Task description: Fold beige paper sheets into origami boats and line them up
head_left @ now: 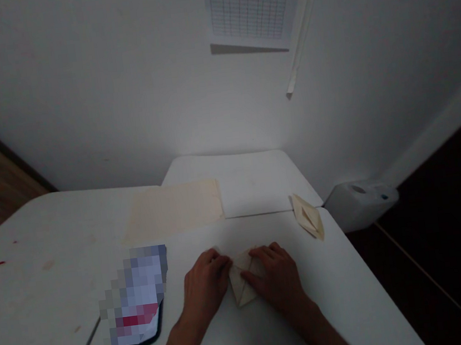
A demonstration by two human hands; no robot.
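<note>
A small piece of cream paper [241, 292], folded with diagonal creases meeting near its middle, lies on the white table in front of me. My left hand [205, 283] has its fingers and thumb drawn together at the paper's left edge. On the other side, my right hand [280, 278] grips it, with fingertips at the upper edge and the thumb lying across the folds. Both hands partly cover the paper. To the right rests another folded cream paper [309, 219], diamond-shaped, apart from my hands.
A flat cream sheet [172, 210] lies at the back left. Left of my hands is a dark-edged device with a pixelated screen [143, 298]. Beyond the right table edge stands a white plastic jug [358, 204]. A printed grid sheet [250, 5] hangs on the wall.
</note>
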